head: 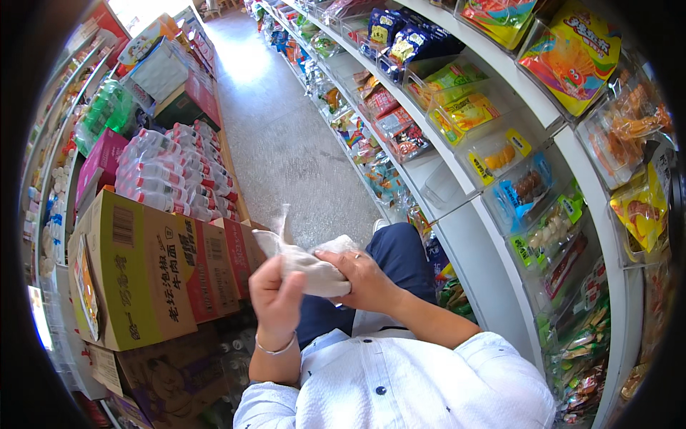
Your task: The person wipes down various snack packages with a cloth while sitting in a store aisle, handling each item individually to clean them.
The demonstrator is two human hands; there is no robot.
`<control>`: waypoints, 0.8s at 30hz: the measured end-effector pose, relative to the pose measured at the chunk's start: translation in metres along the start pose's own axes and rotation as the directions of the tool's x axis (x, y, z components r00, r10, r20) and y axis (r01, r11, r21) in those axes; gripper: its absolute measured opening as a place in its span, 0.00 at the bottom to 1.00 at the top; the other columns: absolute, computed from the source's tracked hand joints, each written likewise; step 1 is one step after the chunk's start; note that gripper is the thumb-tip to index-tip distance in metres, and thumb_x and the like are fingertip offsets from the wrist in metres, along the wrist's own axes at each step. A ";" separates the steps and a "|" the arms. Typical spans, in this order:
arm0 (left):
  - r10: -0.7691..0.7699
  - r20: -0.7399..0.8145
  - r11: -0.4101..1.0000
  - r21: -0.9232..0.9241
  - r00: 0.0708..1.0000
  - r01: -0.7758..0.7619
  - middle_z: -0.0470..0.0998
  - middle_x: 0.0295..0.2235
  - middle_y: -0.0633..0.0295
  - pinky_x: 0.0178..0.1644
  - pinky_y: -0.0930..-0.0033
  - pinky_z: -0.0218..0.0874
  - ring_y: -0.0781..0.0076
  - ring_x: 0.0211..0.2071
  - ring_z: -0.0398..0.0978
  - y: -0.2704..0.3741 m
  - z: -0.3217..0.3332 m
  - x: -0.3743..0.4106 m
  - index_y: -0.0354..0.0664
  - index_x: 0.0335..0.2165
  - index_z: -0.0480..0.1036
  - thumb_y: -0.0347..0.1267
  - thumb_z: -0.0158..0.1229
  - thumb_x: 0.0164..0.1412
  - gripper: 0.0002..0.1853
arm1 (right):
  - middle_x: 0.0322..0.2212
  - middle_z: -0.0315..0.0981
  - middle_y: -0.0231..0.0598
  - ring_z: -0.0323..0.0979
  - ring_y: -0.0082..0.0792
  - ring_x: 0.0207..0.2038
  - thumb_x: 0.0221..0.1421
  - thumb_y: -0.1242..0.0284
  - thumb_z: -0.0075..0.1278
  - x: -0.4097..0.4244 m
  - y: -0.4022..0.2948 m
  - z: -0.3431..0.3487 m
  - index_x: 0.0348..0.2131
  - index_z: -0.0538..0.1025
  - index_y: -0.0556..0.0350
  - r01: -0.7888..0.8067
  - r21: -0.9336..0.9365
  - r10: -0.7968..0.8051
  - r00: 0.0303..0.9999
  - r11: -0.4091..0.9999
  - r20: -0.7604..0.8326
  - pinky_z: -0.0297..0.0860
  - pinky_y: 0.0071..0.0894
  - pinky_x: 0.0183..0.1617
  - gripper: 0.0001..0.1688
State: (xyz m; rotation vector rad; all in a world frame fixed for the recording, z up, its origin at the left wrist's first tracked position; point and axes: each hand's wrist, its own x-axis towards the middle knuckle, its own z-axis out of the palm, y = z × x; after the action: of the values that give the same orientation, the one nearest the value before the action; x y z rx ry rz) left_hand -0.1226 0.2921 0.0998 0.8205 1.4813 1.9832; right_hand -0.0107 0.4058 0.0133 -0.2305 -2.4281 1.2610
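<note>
A whitish-grey cloth (313,272) is bunched up between my hands, in front of my chest. My right hand (359,273) grips its right side, with the thumb lying across the top. At the cloth's left end is my left hand (276,297), fingers curled on the fabric and thumb raised; a bracelet circles that wrist. A loose corner of the cloth sticks up above the left hand and is blurred. Whatever may lie inside the folds is hidden.
To my left stand cardboard cartons (155,273) and shrink-wrapped water bottles (171,169). Shelving (461,257) curves along my right, with packaged snacks (514,193) in clear bins (445,182). Between them a grey floor aisle (284,145) runs towards a bright opening.
</note>
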 end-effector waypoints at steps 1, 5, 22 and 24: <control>0.060 -0.017 0.998 -0.027 0.998 -0.061 0.71 0.24 0.66 0.28 0.83 0.55 0.86 0.25 0.65 -0.007 -0.013 0.001 0.34 0.26 0.69 0.33 0.54 0.57 0.11 | 0.37 0.70 0.45 0.69 0.47 0.41 0.39 0.70 0.59 -0.003 0.004 0.001 0.46 0.68 0.56 -0.053 0.026 0.051 0.995 0.998 0.081 0.63 0.38 0.47 0.32; -0.052 -0.186 0.965 -0.262 0.981 0.001 0.70 0.24 0.67 0.28 0.81 0.57 0.85 0.23 0.65 -0.034 -0.044 0.013 0.38 0.29 0.65 0.31 0.48 0.61 0.07 | 0.36 0.70 0.43 0.69 0.45 0.39 0.37 0.78 0.55 -0.011 0.023 -0.022 0.34 0.74 0.57 -0.215 0.273 0.164 0.967 0.938 0.197 0.65 0.33 0.42 0.17; -0.467 -0.039 0.843 -0.320 0.884 0.431 0.69 0.46 0.59 0.51 0.69 0.58 0.71 0.47 0.67 -0.124 -0.058 0.000 0.39 0.50 0.60 0.36 0.44 0.63 0.20 | 0.37 0.69 0.45 0.70 0.50 0.38 0.42 0.79 0.46 -0.044 0.184 -0.080 0.33 0.72 0.60 -0.547 -0.474 0.313 0.816 0.690 -0.486 0.67 0.42 0.42 0.13; -0.517 -0.040 0.829 -0.270 0.855 0.489 0.61 0.53 0.54 0.56 0.63 0.50 0.65 0.54 0.59 -0.141 -0.064 0.001 0.39 0.55 0.54 0.42 0.43 0.63 0.27 | 0.37 0.69 0.44 0.69 0.48 0.40 0.35 0.83 0.50 -0.048 0.113 -0.069 0.35 0.72 0.61 -0.423 -0.383 0.243 0.866 0.821 -0.437 0.67 0.39 0.43 0.19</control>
State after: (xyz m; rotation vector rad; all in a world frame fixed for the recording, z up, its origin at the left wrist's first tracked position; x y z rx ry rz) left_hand -0.1625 0.2878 -0.0503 0.1758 1.2982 1.7699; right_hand 0.0580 0.5079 -0.0556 -0.9905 -2.3668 0.6330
